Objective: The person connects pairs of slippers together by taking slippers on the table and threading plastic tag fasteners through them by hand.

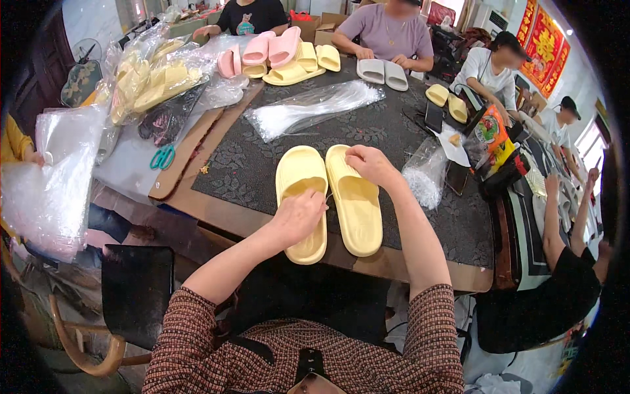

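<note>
**Hands on a pair of yellow slippers**

Scissors [163, 157] with teal handles lay at our far left on a pale sheet, beside a brown board. We had the yellow slippers side by side on the dark patterned mat [243, 164], touching along their inner edges near the table's front edge. Our left hand [298, 217] rested curled on the left slipper [300, 197], fingers bent over its strap. Our right hand [371, 164] pinched the top end of the right slipper [354, 203]. Just right of it sat a small clear bag [425, 174].
</note>
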Motion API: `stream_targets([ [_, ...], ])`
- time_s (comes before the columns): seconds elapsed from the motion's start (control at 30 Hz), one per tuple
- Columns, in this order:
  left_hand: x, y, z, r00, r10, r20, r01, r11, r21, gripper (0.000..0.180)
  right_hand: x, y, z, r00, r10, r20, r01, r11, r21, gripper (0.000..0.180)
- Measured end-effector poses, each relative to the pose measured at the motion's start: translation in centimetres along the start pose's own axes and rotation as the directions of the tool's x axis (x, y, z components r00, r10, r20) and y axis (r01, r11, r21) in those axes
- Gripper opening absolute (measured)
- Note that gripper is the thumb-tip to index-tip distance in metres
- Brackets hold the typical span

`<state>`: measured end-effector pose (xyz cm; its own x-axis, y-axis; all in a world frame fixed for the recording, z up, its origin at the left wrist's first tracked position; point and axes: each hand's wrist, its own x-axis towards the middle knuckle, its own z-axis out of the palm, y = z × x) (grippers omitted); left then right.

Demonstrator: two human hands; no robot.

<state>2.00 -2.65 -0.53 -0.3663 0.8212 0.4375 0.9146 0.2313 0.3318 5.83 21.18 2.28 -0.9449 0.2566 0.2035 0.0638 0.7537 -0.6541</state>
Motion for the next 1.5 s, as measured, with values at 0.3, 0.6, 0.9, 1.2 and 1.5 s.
stream_targets([
  [0.3, 0.3, 0.3, -0.4, 0.999, 0.022, 0.042, -0.02, 0.999, -0.04, 0.017, -0.1, -0.5, -0.5, 0.998, 0.057, 0.021, -0.053, 0.989, -0.138, 0.03],
  [0.6, 0.3, 0.3, 0.0, 0.999, -0.002, 0.046, 0.006, 0.995, -0.098, 0.014, -0.5, -1.2, 0.3, 1.0, 0.018, -0.025, -0.021, 0.988, -0.151, 0.027],
  [0.9, 0.4, 1.1, -0.8, 0.991, -0.026, 0.128, 0.039, 0.994, -0.104, 0.022, -0.8, -1.4, 0.6, 0.997, 0.038, -0.064, -0.049, 0.981, -0.187, 0.028],
  [1.2, 0.2, 0.7, -0.4, 0.999, -0.047, 0.009, 0.048, 0.979, -0.198, 0.01, -1.1, -1.5, 0.6, 0.997, 0.041, -0.066, -0.054, 0.977, -0.206, 0.027],
  [1.5, -1.1, -1.4, -0.8, 0.987, 0.156, -0.04, -0.143, 0.964, 0.223, 0.016, 0.2, -4.2, -1.7, 0.984, 0.159, 0.076, -0.114, 0.904, -0.413, 0.027],
])
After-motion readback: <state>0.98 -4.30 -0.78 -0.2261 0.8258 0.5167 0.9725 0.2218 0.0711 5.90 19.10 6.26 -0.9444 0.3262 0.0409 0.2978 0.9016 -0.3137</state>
